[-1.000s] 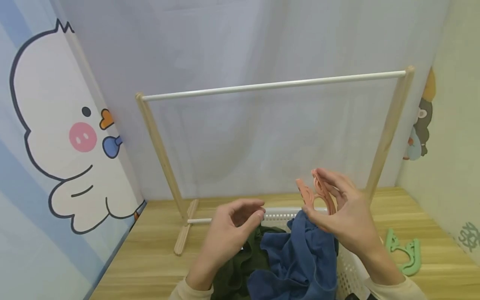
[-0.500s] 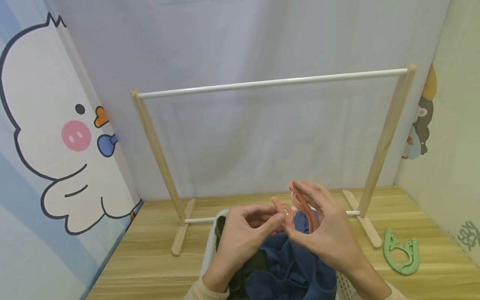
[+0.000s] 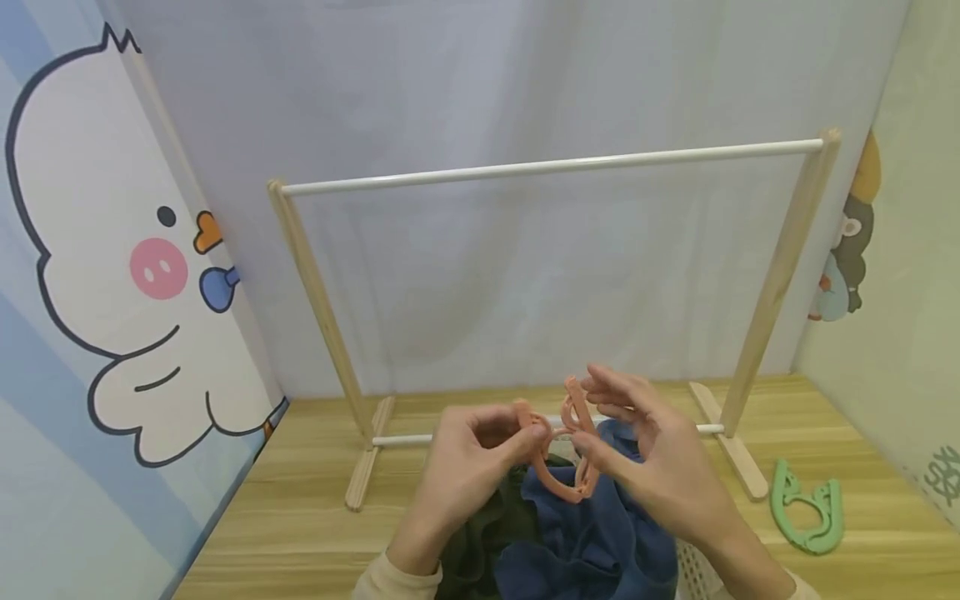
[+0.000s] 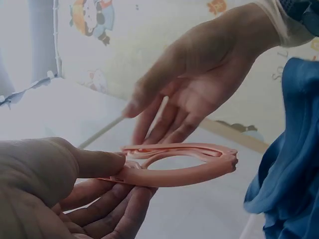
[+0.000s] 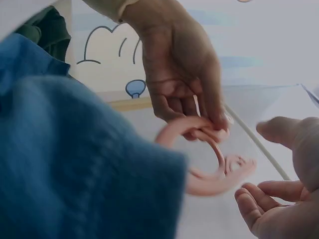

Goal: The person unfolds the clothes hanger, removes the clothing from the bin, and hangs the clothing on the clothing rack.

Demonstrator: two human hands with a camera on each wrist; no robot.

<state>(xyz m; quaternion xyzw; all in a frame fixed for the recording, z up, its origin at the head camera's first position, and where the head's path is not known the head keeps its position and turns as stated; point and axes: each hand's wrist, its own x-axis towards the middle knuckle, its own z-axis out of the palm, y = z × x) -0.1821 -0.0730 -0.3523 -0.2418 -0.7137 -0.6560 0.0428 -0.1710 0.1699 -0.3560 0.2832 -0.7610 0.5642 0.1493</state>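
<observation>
A salmon-pink folding clothes hanger point(image 3: 557, 488), its two arms folded up around a ring-shaped opening, is held above the laundry. My left hand point(image 3: 467, 462) pinches one arm of it between thumb and fingers, as the left wrist view also shows around the hanger point(image 4: 182, 176). Beside the other arm is my right hand point(image 3: 660, 462), with its fingers spread. In the right wrist view a gap shows between that hand point(image 5: 286, 199) and the hanger point(image 5: 212, 186). Below lie a blue garment point(image 3: 585, 550) and a dark green garment point(image 3: 480, 546).
The garments lie in a white perforated basket point(image 3: 696, 573), mostly hidden by hands and cloth. Behind stands a wooden rack point(image 3: 776, 275) with a white top rod point(image 3: 555, 167). A green folding hanger point(image 3: 829, 529) lies on the wooden table point(image 3: 277, 517) at right.
My left hand has come to the hanger and taken one arm. The right hand carried it leftward, then loosened its fingers from it. The hanger has turned, its ring now facing the head camera.
</observation>
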